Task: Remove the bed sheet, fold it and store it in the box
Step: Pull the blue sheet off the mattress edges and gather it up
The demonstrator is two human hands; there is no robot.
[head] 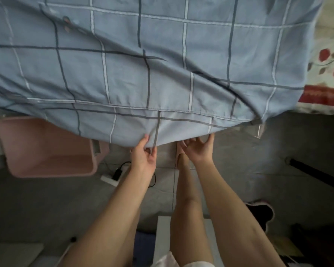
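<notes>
- The bed sheet [143, 64], pale blue with a grid of dark and white lines, fills the upper part of the view, doubled over on the bed with its lower hem drooping off the near edge above the floor.
- It looks like thin woven cloth: light, limp, quick to wrinkle, and probably inclined to slide out of a loose fold. It should bear its own weight easily but will not keep a shape unless pulled taut.
- The stitched hem and the corners look like the best places to take hold, since the double layer there gives something firmer to pinch; one loose corner hangs at the far right of the hem.
- The left hand [144, 158] pinches the hanging hem between thumb and fingers, closed narrowly on the cloth.
- The right hand [198, 149] is spread wide, fingers just touching the hem's lower edge, holding nothing yet.
- A pink box [46, 149] stands open on the floor to the left, partly under the sheet's overhang, near the left hand.
- At the right, a floral bedcover [332, 74] in cream and red shows where the sheet is drawn back.
- A power strip [110, 180] with a black cable lies on the grey floor between box and legs.
</notes>
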